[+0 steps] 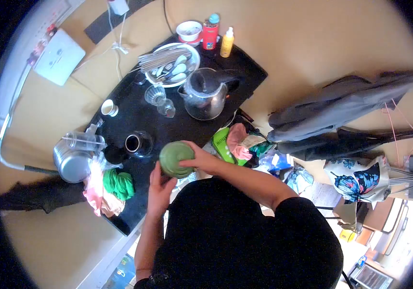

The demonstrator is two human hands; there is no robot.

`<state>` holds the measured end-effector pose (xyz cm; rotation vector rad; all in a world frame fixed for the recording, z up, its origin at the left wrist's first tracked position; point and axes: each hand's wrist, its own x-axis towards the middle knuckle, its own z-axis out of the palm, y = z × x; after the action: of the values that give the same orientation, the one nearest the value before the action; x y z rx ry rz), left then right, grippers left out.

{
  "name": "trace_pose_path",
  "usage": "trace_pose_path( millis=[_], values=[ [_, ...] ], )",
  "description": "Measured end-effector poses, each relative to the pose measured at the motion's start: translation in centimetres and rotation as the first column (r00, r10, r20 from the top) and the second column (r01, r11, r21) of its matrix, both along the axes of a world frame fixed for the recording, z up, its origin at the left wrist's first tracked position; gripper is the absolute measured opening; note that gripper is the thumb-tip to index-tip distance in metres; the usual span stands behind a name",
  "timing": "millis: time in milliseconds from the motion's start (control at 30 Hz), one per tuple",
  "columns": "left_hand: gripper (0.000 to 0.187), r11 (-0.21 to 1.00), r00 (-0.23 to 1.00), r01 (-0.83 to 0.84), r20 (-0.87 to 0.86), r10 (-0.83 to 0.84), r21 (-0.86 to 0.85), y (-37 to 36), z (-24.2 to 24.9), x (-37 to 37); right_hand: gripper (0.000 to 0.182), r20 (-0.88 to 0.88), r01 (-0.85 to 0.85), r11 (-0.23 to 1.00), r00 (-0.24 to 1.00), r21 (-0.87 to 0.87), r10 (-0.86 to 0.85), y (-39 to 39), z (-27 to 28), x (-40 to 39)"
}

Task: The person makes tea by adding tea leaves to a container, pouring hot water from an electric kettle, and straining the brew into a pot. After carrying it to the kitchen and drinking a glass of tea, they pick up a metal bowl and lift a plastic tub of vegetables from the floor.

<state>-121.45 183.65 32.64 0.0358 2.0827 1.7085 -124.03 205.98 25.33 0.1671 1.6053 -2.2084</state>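
A round green container (174,158), seen from above, is between my two hands over the near edge of the black table. My right hand (201,159) grips its right side, with the fingers over the rim. My left hand (160,189) is closed around its lower left side, fingers pointing up and thumb towards me; part of its grip is hidden. Just left of the container stands a dark jar (139,144) with a pale-rimmed mouth. Behind it are a glass kettle (204,96) with a dark lid and two clear glasses (155,95).
At the back of the black table (245,72) are a white basin (193,64) of spoons and chopsticks, a white bowl (189,31), a red container (210,37) and a yellow bottle (227,43). Pots (71,156), a paper cup (109,108) and cloths (118,184) lie left.
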Motion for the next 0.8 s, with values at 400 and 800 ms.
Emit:
trace_pose_path(
  millis=[400, 800],
  values=[
    [0.072, 0.899, 0.899, 0.438, -0.046, -0.436, 0.025, 8.3, 3.4, -2.7, 0.073, 0.377, 0.634, 0.507, 0.765, -0.584, -0.522, 18.2, -4.4, 8.8],
    [0.069, 0.984, 0.968, 0.17, 0.179, -0.177, 0.052, 5.9, 2.3, -0.7, 0.063, 0.219, 0.746, 0.513, 0.634, -0.424, -0.742, 29.9, -3.6, -3.1]
  ],
)
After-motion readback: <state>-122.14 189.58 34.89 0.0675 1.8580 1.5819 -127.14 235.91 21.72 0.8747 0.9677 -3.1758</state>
